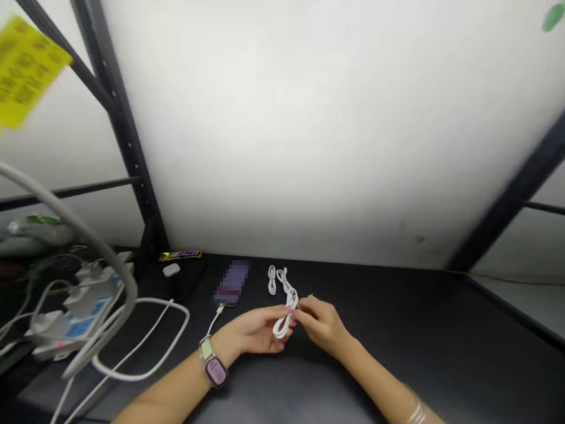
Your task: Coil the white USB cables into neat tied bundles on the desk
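A coiled white cable (286,306) runs across the black desk (397,330) between my hands, with a small looped end (272,280) lying farther back. My left hand (256,330) grips the lower loop from the left, and a smartwatch with a lilac face (215,370) sits on that wrist. My right hand (321,324) pinches the cable from the right, its fingertips close to my left fingers. Part of the cable is hidden inside both hands.
A blurred phone (232,282) with a white charging lead (215,321) lies left of my hands. Farther left are a white power strip (75,312) with plugs, looped cables (141,347), a small white case (171,270) and a wrapped snack bar (180,255). Dark shelf uprights (119,123) frame the back wall.
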Motion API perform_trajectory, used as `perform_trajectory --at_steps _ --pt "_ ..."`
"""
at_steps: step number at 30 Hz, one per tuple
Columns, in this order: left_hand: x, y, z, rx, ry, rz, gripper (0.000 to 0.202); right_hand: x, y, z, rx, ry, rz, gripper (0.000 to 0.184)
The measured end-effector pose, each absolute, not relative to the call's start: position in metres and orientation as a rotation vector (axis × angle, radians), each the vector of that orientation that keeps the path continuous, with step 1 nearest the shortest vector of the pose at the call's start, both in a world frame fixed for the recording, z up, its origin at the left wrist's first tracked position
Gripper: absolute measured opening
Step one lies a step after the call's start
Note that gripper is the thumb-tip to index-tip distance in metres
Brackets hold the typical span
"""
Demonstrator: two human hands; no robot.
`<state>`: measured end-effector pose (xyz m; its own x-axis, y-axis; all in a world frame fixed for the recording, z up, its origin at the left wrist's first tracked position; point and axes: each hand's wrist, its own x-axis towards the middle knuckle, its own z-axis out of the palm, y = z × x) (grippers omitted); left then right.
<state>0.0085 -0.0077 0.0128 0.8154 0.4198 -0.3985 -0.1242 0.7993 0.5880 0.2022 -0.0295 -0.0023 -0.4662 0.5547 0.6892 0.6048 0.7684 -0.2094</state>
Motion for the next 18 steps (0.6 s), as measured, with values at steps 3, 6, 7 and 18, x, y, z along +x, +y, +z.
perform_trajectory --at_steps 3,6,7,18 --pt "0.009 -0.009 0.014 0.635 0.528 0.394 0.021 0.199 -0.033 0.002 -0.800 -2.164 0.002 0.016" --pt "0.012 -0.010 0.012 0.691 0.528 0.489 0.028 0.196 -0.037 0.005 -0.905 -2.046 0.262 0.008" --pt "0.013 -0.010 0.011 0.715 0.535 0.518 0.029 0.195 -0.037 0.005 -0.936 -2.006 0.328 0.005" --pt "0.014 -0.006 0.005 0.910 0.597 0.631 0.036 0.182 -0.038 0.007 -0.910 -1.754 0.869 0.018"
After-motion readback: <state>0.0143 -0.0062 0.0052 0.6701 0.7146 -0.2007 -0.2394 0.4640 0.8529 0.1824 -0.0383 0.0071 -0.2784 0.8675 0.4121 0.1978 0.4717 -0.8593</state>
